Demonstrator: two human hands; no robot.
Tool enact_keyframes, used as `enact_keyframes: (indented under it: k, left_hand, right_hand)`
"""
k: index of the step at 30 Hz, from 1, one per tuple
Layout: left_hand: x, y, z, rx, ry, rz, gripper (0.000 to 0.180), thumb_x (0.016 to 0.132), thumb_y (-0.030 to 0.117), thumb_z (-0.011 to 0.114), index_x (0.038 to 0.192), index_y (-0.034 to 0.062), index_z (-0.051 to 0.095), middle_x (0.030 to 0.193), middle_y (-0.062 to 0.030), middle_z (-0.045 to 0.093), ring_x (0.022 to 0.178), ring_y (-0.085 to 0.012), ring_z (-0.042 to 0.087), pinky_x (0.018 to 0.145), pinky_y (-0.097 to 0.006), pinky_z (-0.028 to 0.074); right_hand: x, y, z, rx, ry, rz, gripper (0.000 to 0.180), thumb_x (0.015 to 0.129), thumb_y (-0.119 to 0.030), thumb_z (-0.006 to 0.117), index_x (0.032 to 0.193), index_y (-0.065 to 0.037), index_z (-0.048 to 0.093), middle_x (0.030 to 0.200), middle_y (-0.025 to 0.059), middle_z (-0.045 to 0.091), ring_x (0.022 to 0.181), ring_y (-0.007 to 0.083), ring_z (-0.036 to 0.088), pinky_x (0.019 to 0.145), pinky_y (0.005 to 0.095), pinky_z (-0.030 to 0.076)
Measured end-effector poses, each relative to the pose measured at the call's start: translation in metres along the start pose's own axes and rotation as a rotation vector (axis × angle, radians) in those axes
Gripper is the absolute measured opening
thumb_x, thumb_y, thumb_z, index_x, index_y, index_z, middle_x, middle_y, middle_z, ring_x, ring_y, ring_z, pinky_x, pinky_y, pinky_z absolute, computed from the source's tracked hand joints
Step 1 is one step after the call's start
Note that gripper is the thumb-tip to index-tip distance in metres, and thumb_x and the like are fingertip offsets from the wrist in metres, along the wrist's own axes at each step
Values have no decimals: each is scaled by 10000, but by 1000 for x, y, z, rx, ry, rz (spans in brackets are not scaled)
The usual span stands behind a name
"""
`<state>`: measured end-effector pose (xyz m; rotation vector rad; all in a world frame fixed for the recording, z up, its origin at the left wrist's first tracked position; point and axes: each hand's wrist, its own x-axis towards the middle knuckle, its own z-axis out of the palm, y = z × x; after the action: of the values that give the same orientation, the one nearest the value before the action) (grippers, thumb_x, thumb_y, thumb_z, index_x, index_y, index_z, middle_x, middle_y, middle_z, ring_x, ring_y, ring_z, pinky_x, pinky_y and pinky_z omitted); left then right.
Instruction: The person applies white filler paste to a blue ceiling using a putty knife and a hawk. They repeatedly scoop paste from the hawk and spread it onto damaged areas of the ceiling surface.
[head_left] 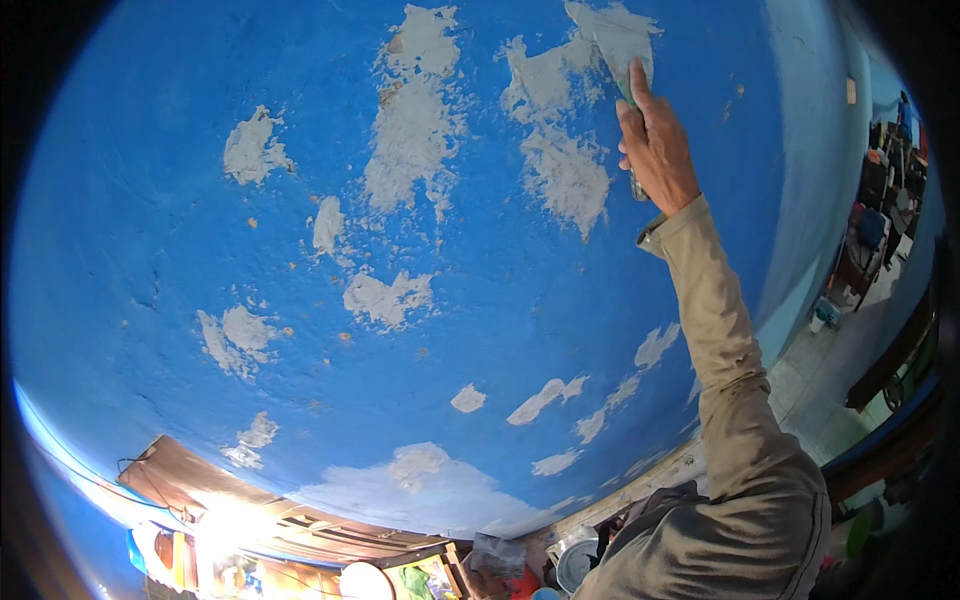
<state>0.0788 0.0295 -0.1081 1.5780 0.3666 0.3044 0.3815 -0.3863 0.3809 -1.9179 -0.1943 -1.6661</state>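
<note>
My right hand is raised to the upper right, with its fingers wrapped round the handle of a putty knife. The index finger stretches along toward the wide blade, which lies against the blue wall at the top end of a rough grey-white filler patch. To the left of it runs another tall filler patch, with smaller smears scattered lower and further left. A long beige sleeve covers my right arm. My left hand does not show.
At the right, a pale floor leads past a cluttered pile of belongings. Along the lower edge are a brown wooden board, a bright light, and a round container beside my arm.
</note>
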Motion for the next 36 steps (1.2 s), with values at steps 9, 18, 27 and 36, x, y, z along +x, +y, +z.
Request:
enact_keyframes:
  k: [9, 18, 27, 36]
  left_hand:
    - [2, 1, -12, 13, 9, 4, 364, 905, 114, 497, 1253, 28, 434, 1071, -95, 569, 968, -176, 547, 850, -310, 455]
    - [1, 1, -2, 2, 17, -4, 349, 897, 114, 498, 1232, 26, 451, 1040, -90, 576, 946, -174, 552, 834, -307, 459]
    - [8, 3, 4, 7, 9, -12, 335, 890, 114, 500, 1210, 23, 468, 1009, -84, 584, 924, -171, 557, 818, -305, 462]
    - [-2, -1, 1, 3, 38, -8, 321, 882, 115, 502, 1189, 20, 485, 978, -79, 591, 901, -169, 562, 802, -302, 466]
  right_hand:
    - [16, -16, 21, -231, 110, -45, 477, 922, -290, 514, 1355, -101, 449, 789, 142, 600, 701, 300, 582, 646, 415, 491]
    - [-30, -32, -3, -210, -128, -52, 467, 907, -268, 545, 1339, -108, 474, 845, 169, 622, 732, 299, 601, 662, 412, 499]
    - [36, -26, -8, -81, 18, -97, 454, 902, -247, 553, 1309, -53, 499, 684, 154, 629, 565, 258, 598, 553, 391, 481]
    - [-17, -34, -20, -100, -153, -175, 481, 898, -260, 561, 1335, -80, 475, 971, 178, 643, 826, 284, 639, 709, 371, 511]
